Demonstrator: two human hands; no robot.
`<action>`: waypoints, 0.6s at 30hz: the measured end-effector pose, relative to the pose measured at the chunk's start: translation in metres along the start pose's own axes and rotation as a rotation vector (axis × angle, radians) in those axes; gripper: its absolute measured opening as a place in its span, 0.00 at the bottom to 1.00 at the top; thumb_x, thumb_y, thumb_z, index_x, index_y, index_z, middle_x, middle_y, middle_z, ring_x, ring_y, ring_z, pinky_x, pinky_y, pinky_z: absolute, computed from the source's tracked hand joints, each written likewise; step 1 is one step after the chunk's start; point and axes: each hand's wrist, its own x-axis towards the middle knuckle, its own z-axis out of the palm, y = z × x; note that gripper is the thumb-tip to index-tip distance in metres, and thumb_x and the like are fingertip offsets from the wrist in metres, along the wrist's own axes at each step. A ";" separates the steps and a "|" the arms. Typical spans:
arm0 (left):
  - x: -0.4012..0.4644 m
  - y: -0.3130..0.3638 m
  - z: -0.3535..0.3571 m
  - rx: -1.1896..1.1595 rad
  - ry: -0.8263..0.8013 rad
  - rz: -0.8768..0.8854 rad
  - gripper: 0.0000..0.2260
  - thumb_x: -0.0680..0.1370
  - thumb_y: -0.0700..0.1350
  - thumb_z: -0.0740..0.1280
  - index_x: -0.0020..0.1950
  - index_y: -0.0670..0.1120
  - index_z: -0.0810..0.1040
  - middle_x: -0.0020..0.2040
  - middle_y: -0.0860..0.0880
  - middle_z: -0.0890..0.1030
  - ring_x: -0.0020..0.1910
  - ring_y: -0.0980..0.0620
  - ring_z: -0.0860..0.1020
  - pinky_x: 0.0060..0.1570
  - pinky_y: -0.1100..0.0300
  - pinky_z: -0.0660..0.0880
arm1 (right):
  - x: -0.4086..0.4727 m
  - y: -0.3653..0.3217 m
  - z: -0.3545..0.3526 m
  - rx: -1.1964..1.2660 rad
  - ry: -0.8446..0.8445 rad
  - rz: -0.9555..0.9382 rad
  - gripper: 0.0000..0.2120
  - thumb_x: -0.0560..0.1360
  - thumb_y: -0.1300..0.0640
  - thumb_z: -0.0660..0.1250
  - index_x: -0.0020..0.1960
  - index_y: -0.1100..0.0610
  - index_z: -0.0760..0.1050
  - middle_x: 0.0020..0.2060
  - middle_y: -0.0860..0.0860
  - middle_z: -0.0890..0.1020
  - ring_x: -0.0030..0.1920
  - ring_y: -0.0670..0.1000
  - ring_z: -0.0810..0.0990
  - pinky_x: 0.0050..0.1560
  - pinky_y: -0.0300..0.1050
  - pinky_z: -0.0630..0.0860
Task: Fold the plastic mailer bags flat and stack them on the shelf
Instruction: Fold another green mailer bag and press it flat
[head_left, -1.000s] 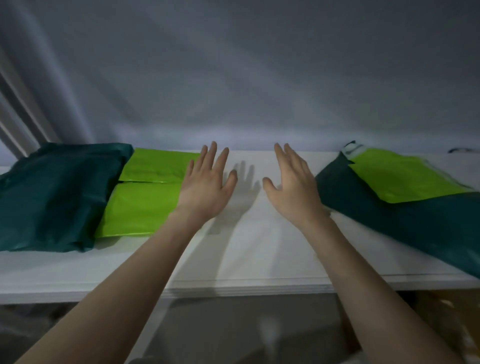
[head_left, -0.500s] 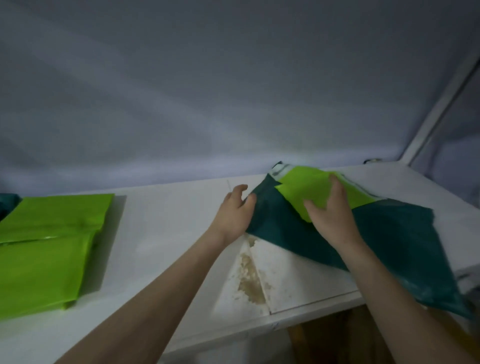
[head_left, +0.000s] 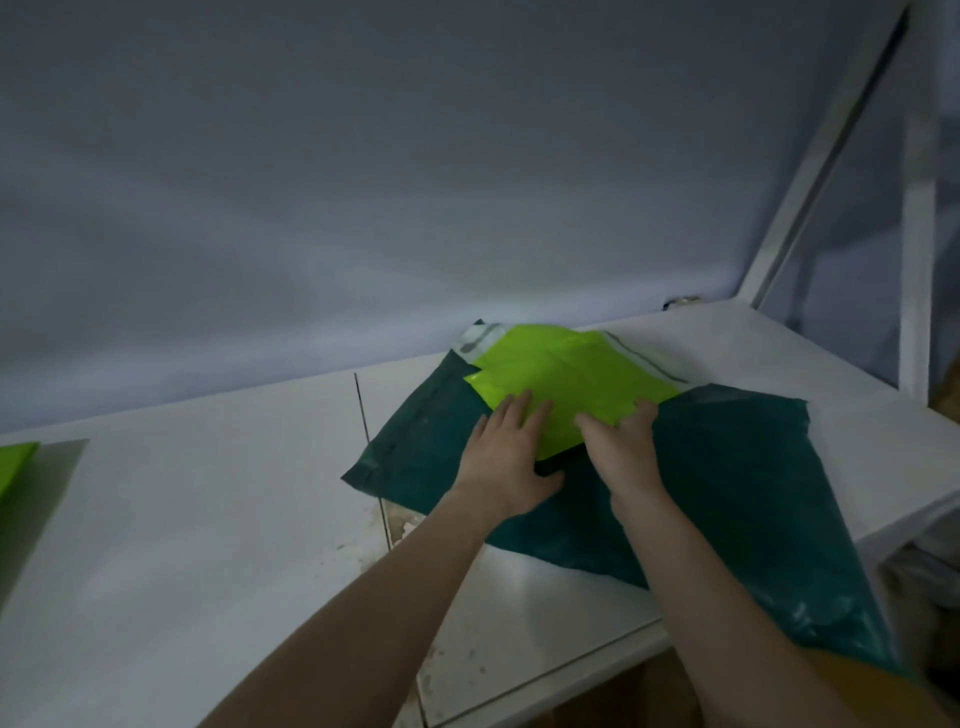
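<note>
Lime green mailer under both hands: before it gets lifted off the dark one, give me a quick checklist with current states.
1. Left hand on the lime green mailer: ok, fingers flat on its near left edge.
2. Right hand gripping it: ok, fingers curl round the near edge.
3. Mailer folded flat: not ok, sealing flap still sticks out.
4. Dark green mailer secure: not ok, its end overhangs the shelf.
5. Anything beneath the lime mailer: cannot tell.

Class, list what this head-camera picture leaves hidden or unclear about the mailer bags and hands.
1. Dark green bag: lower right corner hidden past the shelf edge.
2. Lime green bag: near edge covered by the left hand and right hand.
3. Lime bags at far left: cropped by the frame.
</note>
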 end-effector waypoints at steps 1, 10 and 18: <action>0.004 0.002 0.005 0.004 -0.006 -0.005 0.37 0.74 0.56 0.65 0.77 0.51 0.49 0.78 0.48 0.49 0.76 0.48 0.48 0.74 0.50 0.50 | 0.004 0.001 0.002 0.018 0.015 0.002 0.31 0.71 0.64 0.65 0.70 0.58 0.55 0.63 0.57 0.70 0.60 0.56 0.72 0.62 0.49 0.70; 0.009 0.007 0.011 0.081 0.129 -0.074 0.19 0.82 0.49 0.53 0.73 0.52 0.62 0.73 0.50 0.63 0.69 0.46 0.62 0.61 0.49 0.67 | 0.014 0.008 0.005 0.200 -0.054 0.130 0.14 0.73 0.61 0.63 0.57 0.58 0.65 0.55 0.57 0.78 0.55 0.57 0.78 0.60 0.53 0.74; -0.033 0.030 -0.016 0.224 0.209 0.129 0.26 0.76 0.54 0.44 0.61 0.47 0.76 0.59 0.46 0.79 0.48 0.42 0.76 0.43 0.53 0.70 | -0.012 -0.015 0.013 0.332 -0.135 0.170 0.15 0.76 0.54 0.64 0.60 0.58 0.72 0.52 0.53 0.80 0.51 0.52 0.79 0.46 0.44 0.75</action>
